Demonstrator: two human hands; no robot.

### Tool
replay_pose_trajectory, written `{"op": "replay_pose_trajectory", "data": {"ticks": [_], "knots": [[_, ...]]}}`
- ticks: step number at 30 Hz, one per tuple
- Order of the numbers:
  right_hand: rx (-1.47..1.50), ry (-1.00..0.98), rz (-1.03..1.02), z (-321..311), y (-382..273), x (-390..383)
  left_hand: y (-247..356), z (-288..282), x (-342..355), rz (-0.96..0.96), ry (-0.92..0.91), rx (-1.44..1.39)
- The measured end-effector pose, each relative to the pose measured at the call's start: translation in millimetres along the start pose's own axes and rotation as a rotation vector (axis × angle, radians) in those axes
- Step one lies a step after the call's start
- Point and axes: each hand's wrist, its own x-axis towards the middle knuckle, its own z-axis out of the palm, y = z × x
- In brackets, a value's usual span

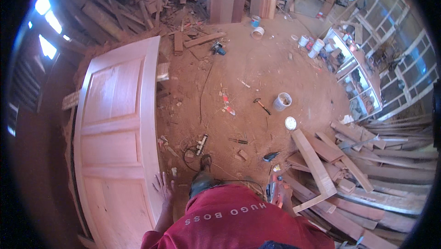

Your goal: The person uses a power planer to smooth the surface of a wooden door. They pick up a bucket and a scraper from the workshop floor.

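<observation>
On the left, a pale wooden panelled door (110, 145) lies raised above the dirt floor (257, 74), running from near to far. Beyond its far end, wood scraps (142, 5) are heaped. At the door's near right edge is the left hand (164, 189) — fingers spread wide, holding nothing; whether the fingertips touch the wood, I cannot tell.

Just right of the door, farther off, a dark teal power tool (219, 49) sits on the floor; nearer, a white tubular tool (201, 144) lies beside a coiled black cord (187, 154). In the middle, a hammer (262, 106) rests near a white bucket (282, 102), with a round white lid (290, 123) nearer and to the right. A dark blue tool (271, 156) lies nearer still.

At the near right, the right hand (285, 194) is closed around a grey-and-orange tool (273, 188) — its fingers partly hidden, beside the red shirt (243, 219). Farther right, loose boards (390, 173) cover the floor in a pile.
</observation>
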Motion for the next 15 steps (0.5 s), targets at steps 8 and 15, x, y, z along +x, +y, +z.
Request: {"op": "replay_pose_trajectory", "data": {"ticks": [8,15], "knots": [[-0.075,-0.026,0.142,84.4,25.3,-48.4,57.5,-33.2,185.6,0.250,0.065,0.042],[-0.048,-0.048,0.280,137.5,2.8,-78.4,131.7,-48.1,345.3,0.422,0.097,0.058]]}}
